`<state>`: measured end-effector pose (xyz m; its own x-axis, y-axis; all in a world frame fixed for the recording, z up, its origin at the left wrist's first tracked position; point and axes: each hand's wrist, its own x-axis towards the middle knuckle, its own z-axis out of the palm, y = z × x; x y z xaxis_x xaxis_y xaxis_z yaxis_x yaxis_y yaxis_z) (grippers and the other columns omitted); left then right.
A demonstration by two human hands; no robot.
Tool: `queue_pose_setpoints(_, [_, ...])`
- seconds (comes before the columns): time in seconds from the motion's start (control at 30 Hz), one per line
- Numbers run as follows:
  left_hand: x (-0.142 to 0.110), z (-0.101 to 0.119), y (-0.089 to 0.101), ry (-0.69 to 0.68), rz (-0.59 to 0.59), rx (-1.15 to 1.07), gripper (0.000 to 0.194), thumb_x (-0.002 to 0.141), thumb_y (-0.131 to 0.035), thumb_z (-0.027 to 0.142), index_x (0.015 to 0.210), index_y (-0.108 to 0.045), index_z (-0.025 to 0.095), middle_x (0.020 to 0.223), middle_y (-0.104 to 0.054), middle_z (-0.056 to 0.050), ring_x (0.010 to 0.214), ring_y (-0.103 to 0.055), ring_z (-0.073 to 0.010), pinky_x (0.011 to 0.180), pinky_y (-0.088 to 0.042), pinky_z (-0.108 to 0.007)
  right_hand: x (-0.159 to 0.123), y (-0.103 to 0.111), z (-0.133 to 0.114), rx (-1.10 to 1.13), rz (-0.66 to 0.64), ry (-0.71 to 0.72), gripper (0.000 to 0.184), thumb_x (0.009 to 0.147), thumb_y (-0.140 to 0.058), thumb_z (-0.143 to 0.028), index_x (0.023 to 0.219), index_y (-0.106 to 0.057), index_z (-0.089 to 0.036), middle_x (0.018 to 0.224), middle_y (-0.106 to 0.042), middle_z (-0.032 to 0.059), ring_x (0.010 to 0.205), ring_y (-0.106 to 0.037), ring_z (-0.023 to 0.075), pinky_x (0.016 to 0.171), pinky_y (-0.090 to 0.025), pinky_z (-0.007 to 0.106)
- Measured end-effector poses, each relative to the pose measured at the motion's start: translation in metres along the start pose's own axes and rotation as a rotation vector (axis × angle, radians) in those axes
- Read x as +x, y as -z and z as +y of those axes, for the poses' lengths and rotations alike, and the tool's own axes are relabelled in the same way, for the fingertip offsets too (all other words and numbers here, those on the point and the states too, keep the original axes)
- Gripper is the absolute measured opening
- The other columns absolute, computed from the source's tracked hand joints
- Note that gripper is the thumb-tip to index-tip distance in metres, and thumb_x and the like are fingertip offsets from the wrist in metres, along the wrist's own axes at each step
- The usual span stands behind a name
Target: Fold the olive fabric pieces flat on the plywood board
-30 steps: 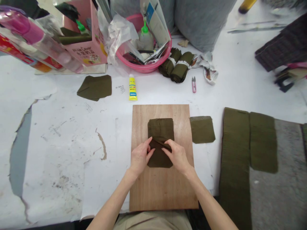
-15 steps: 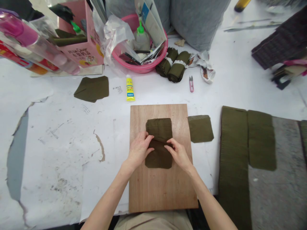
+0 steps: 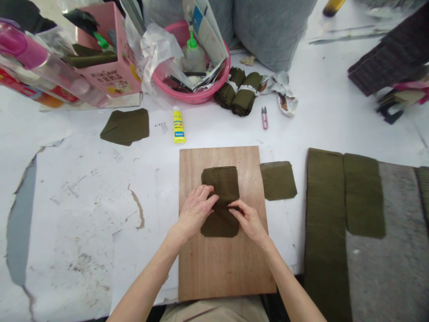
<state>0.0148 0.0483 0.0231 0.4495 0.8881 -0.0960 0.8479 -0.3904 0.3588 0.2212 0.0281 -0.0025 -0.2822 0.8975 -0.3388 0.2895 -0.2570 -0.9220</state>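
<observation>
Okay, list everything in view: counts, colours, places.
Cloth: unclear, olive, on board
Board: one, brown, centre front
Patch: one, olive, right of board
Scraps: unclear, olive, left of tube
Tube: one, yellow, behind board
Snips: one, pink, right of tube
Rolls: two, olive, beside basket
Basket: one, pink, back
Box: one, pink, back left
Bag: one, whitish, at basket's rim
Bottle: one, clear, beside box
Bundles: two, grey, behind basket
Panels: at least two, olive, right
Mat: one, grey, beside panels
Dark cloth: unclear, blackish, back right
Sheeting: unclear, white, beneath board
Clutter: unclear, mixed, back right
Left hand: one, on cloth
Right hand: one, on cloth
Forearms: two, front
Trousers: one, beige, front
</observation>
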Motion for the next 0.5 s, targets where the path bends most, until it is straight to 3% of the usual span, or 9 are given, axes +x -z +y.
queue_pose_setpoints(0.07, [0.001, -0.002, 0.001, -0.025, -0.058, -0.021, 0.016, 0.072, -0.071, 0.018, 0.083, -0.06, 0.022, 0.097, -0.058, -0.006, 0.095, -0.052, -0.0241, 0.076, -0.044, -0.037, -0.001, 0.001, 0.0, -0.026, 0.03, -0.028, 0.022, 0.087, -0.049, -0.039, 0.092, -0.06, -0.02, 0.082, -0.063, 0.0004, 0.076, -0.058, 0.0158, 0.07, -0.044, 0.026])
queue_pose_setpoints(0.2, [-0.001, -0.006, -0.002, 0.015, -0.146, -0.068, 0.013, 0.075, -0.069, 0.022, 0.072, -0.057, 0.021, 0.074, -0.059, -0.003, 0.075, -0.054, -0.0203, 0.063, -0.041, -0.031, -0.003, -0.001, -0.003, -0.11, 0.092, -0.113, 0.027, 0.086, -0.05, -0.043, 0.096, -0.059, -0.019, 0.07, -0.061, -0.0008, 0.059, -0.052, 0.0136, 0.056, -0.04, 0.024])
queue_pose_setpoints(0.33, [-0.009, -0.004, -0.005, 0.218, -0.149, -0.205, 0.007, 0.079, -0.064, 0.026, 0.078, -0.059, 0.021, 0.074, -0.063, -0.001, 0.068, -0.058, -0.0173, 0.059, -0.038, -0.027, -0.012, -0.009, -0.001, -0.205, 0.083, -0.206, 0.026, 0.082, -0.056, -0.043, 0.089, -0.059, -0.018, 0.058, -0.056, -0.0026, 0.051, -0.048, 0.0133, 0.049, -0.036, 0.024])
queue_pose_setpoints(0.5, [-0.024, 0.002, -0.009, 0.51, -0.143, -0.425, 0.017, 0.082, -0.058, 0.036, 0.082, -0.063, 0.02, 0.063, -0.062, 0.001, 0.054, -0.055, -0.0141, 0.051, -0.034, -0.024, -0.019, -0.018, 0.007, -0.174, 0.128, -0.261, 0.02, 0.085, -0.052, -0.037, 0.081, -0.058, -0.018, 0.063, -0.059, -0.0004, 0.053, -0.05, 0.0136, 0.05, -0.036, 0.024])
